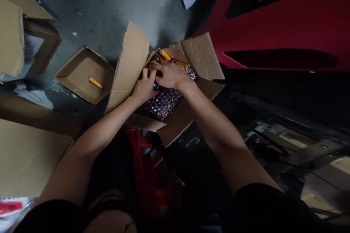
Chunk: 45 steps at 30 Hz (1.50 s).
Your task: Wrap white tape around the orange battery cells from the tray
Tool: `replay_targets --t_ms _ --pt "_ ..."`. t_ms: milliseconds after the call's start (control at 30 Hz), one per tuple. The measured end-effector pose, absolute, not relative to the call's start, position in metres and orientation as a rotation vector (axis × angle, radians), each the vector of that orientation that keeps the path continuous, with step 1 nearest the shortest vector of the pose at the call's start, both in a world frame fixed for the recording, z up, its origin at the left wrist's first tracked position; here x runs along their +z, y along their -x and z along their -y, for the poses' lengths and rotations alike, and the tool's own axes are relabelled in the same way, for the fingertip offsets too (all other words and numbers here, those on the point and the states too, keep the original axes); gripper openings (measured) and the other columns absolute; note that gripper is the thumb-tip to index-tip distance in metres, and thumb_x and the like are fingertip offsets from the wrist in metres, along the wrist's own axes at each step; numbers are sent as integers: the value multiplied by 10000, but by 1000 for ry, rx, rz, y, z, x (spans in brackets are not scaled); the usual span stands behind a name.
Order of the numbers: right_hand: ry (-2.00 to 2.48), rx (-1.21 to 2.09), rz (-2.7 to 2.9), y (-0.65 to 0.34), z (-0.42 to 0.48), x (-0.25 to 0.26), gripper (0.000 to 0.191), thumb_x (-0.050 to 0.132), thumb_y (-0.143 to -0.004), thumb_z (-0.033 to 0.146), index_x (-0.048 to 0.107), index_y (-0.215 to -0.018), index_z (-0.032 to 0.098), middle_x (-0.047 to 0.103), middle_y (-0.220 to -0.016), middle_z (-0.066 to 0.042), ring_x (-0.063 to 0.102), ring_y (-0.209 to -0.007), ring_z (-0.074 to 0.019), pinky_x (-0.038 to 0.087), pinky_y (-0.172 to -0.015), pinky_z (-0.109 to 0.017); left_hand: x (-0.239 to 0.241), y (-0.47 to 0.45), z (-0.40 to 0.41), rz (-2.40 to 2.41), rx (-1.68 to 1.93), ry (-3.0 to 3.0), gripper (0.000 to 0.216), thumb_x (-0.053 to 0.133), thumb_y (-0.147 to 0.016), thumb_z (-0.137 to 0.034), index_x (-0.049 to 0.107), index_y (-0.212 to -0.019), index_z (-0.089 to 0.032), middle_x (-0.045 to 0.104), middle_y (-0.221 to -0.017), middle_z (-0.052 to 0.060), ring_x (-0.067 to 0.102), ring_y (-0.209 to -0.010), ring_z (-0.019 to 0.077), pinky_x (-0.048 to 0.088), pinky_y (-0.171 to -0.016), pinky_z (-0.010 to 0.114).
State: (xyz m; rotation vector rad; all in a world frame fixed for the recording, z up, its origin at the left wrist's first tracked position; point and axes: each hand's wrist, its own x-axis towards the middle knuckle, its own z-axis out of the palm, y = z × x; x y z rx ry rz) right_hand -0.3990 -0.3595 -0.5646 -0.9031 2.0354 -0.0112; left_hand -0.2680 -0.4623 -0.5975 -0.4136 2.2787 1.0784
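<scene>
An open cardboard box (131,69) with raised flaps sits in front of me, packed with many small upright tubes (162,105) showing dark and silvery ends, plus orange tubes (165,55) at the far side. Both hands reach into it. My left hand (146,85) is curled over the tubes near the left flap. My right hand (171,74) lies over the tubes at the far end, fingers bent and pressed down among the orange ones. What either hand holds is hidden.
A smaller open box (79,69) to the left holds a single orange tube (95,82). More cardboard boxes (16,40) stand at far left, flat cardboard (24,156) lower left. A large red object (287,18) lies right, a dark cluttered area (287,145) below it.
</scene>
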Motion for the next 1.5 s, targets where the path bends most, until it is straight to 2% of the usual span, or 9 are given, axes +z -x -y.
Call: replay_targets --t_ms 100,233,400,533,733,867,1100,1333,1500 --pt "840 3 -2111 390 356 -556 639 463 -1061 549 605 -1597 234 687 -1560 -153 674 -1375 -451 548 -1141 -682 -597 263 460 -2281 1103 358 922 890 -887 -331 383 -1653 -245 380 -1663 213 672 -1387 413 648 -1070 505" --pt "841 -25 -2019 409 367 -583 668 581 -998 581 622 -1577 250 712 -1534 -118 684 -1367 -439 536 -1168 -653 -608 270 463 -2271 1117 456 1232 1003 -759 -372 254 -1725 -220 354 -1671 251 638 -1412 450 605 -1139 552" --pt "778 -195 -1989 441 367 -613 678 613 -977 648 673 -1537 270 701 -1563 -58 668 -1410 -373 491 -1246 -549 -618 281 466 -2328 1183 534 953 846 -924 -436 330 -1714 -308 399 -1682 169 589 -1467 413 574 -1180 536" --pt "732 -313 -1971 455 359 -619 677 630 -982 645 686 -1530 249 696 -1569 -50 649 -1442 -343 480 -1260 -500 -628 292 457 -2366 1198 617 870 705 -1010 -450 280 -1758 -320 385 -1722 176 658 -1357 406 574 -1159 543" --pt "739 -261 -1991 447 364 -617 658 602 -1022 571 600 -1617 292 624 -1653 -33 631 -1473 -315 484 -1263 -517 -648 294 452 -2422 1263 652 942 835 -900 -540 389 -1708 -349 406 -1713 154 700 -1289 395 614 -1113 515" --pt "673 -227 -2149 432 369 -610 573 478 -1078 589 722 -1495 282 733 -1521 -58 690 -1396 -341 530 -1203 -526 -652 296 458 -2404 1343 711 974 843 -897 -561 355 -1720 -379 465 -1657 141 622 -1421 432 599 -1131 514" --pt "565 -530 -2222 411 339 -598 660 497 -1081 632 641 -1583 228 721 -1534 -72 668 -1433 -290 532 -1221 -515 -633 291 455 -2415 1304 540 845 810 -936 -514 446 -1680 -347 428 -1719 156 627 -1422 435 575 -1170 533" --pt "638 -802 -2304 389 337 -511 716 413 -1076 719 571 -1646 316 648 -1623 -71 561 -1556 -392 481 -1247 -694 -547 282 474 -2563 1281 293 596 550 -1058 -513 441 -1643 -476 349 -1794 -16 617 -1455 388 657 -1093 537" --pt "664 -1025 -2286 344 413 -412 590 481 -1091 568 659 -1566 266 650 -1620 12 612 -1519 -299 514 -1284 -439 -463 211 554 -2942 1020 513 442 631 -1004 -508 614 -1446 -514 616 -1544 -30 653 -1416 349 626 -1114 565"
